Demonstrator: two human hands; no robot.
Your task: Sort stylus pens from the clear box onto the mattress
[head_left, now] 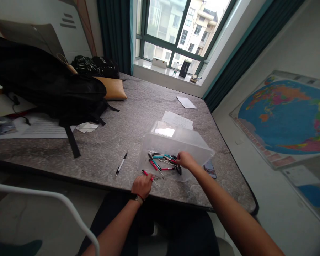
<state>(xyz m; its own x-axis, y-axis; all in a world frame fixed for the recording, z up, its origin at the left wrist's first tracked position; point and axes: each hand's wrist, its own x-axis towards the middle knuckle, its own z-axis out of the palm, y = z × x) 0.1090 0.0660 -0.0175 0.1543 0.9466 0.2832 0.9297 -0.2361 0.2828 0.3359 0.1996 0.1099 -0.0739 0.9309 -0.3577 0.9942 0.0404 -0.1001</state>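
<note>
Pens (155, 164) between hands (142, 186) (185, 160), inside bin (177, 140) (translucent)

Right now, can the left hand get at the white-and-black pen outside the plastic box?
Probably yes: the white-and-black pen lies near the left hand with nothing visible between them, though that hand already holds a red pen.

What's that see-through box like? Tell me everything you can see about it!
The box looks like cloudy plastic, with a bright shine on top. It seems tipped onto its side, opening toward the person, on the grey patterned surface. Red, blue-green, black and white pens lie inside, and the right hand reaches in among them. White papers lie behind it. No lid shows on it.
</note>
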